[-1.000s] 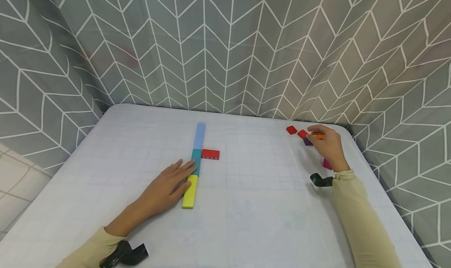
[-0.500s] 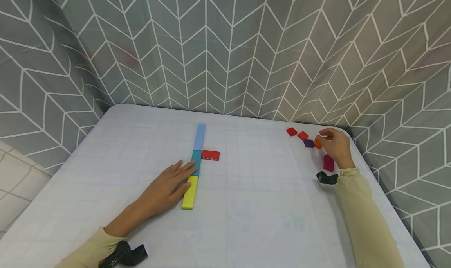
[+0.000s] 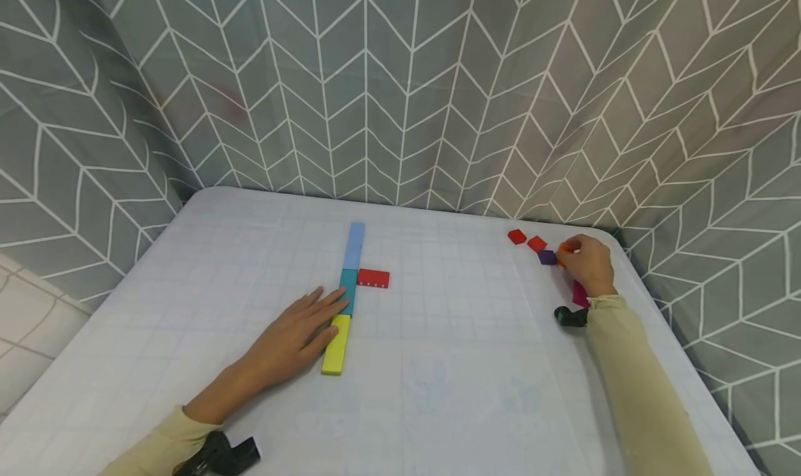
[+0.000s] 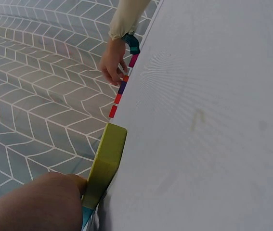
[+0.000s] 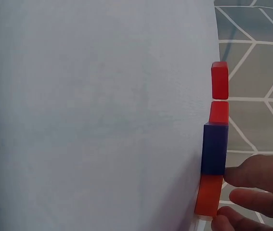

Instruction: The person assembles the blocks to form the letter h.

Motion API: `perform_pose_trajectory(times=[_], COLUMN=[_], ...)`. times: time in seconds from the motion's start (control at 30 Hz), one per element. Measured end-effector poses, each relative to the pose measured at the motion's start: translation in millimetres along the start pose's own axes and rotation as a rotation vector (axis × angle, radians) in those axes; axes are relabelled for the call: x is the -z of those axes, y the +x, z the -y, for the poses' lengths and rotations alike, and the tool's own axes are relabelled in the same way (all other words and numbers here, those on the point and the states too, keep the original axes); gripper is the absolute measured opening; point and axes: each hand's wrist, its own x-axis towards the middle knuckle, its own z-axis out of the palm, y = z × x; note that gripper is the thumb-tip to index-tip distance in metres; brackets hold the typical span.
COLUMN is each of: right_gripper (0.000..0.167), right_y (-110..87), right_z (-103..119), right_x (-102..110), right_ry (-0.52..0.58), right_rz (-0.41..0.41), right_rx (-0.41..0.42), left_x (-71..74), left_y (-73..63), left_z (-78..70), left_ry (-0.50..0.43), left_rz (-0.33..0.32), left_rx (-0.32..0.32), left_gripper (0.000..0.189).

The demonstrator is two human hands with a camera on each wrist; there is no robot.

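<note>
My left hand (image 3: pixel 281 340) lies with fingers extended over a row of flat wooden blocks, its fingertips on the teal block (image 3: pixel 349 279) and thumb against the yellow block (image 3: pixel 334 354). A light blue block (image 3: pixel 354 245) continues that row at the far end. Beside the teal one sits a red block with white dots (image 3: pixel 373 278). At the back right, my right hand (image 3: pixel 590 264) pinches an orange block (image 5: pixel 208 196) between thumb and fingers. In the right wrist view, the orange block stands end to end with a purple block (image 5: pixel 214 149).
Two small red blocks (image 3: pixel 516 236) lie beyond the purple one. A magenta block (image 3: pixel 579 294) is partly hidden under my right wrist. A patterned grey curtain (image 3: pixel 400 101) hangs behind the white table (image 3: pixel 450 379). Each wrist carries a black camera mount (image 3: pixel 571 316).
My right hand brought the orange block down beside the purple block, drawing back to the right, then shifted slightly left and nearer. The left hand has stayed in place.
</note>
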Motion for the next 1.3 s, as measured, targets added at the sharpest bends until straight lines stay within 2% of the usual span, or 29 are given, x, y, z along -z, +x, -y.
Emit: perform_pose_trajectory(times=[0.23,0.4,0.57,0.97,1.3], right_gripper=[0.038,0.046,0.05,0.052,0.051], right_y=[2.0,0.3,-1.6,-3.4,-1.4], right_z=[0.1,0.4,-1.4,-1.7,-4.0], right_x=[-1.2,-1.2,-1.9,-1.8,-3.8], right_ry=[-0.034,-0.05,-0.037,-0.039,-0.053], right_rz=[0.013,0.05,0.07,0.081,0.072], right_rx=[0.003,0.007,-0.051,-0.126,-0.086], left_x=[-0.3,0.1,1.2,0.9,2.1], left_y=[0.4,0.1,-0.3,0.4,0.3], left_z=[-0.9,-2.0,-2.4,-1.9,-1.5], left_ry=[0.004,0.004,0.001,0.014,0.007], left_rz=[0.002,0.005,0.011,0.017,0.016], left_rx=[-0.001,0.009,0.015,0.014,0.013], left_gripper=[0.054,0.054,0.054,0.054,0.053])
